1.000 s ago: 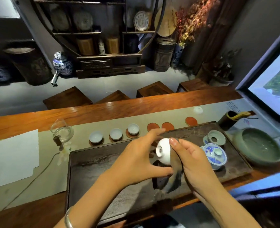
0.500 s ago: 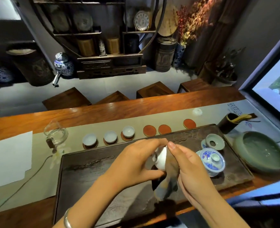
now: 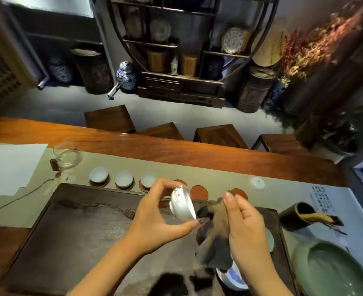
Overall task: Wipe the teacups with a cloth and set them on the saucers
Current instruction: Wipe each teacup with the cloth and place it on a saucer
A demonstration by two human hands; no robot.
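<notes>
My left hand pinches a small white teacup between thumb and fingers, tilted on its side above the dark tea tray. My right hand grips a dark brown cloth that hangs just right of the cup, apart from it. Three teacups sit on saucers in a row on the runner beyond the tray. Three bare orange saucers lie to their right, two partly hidden by my hands.
A blue-and-white lidded bowl sits on the tray under my right wrist. A green ceramic basin and a dark tool holder stand at the right. A glass pitcher and white paper lie at the left.
The cloth has come away from the cup, which now tilts with its base up-left. The head camera has swung left and closer, shifting everything rightward in view.
</notes>
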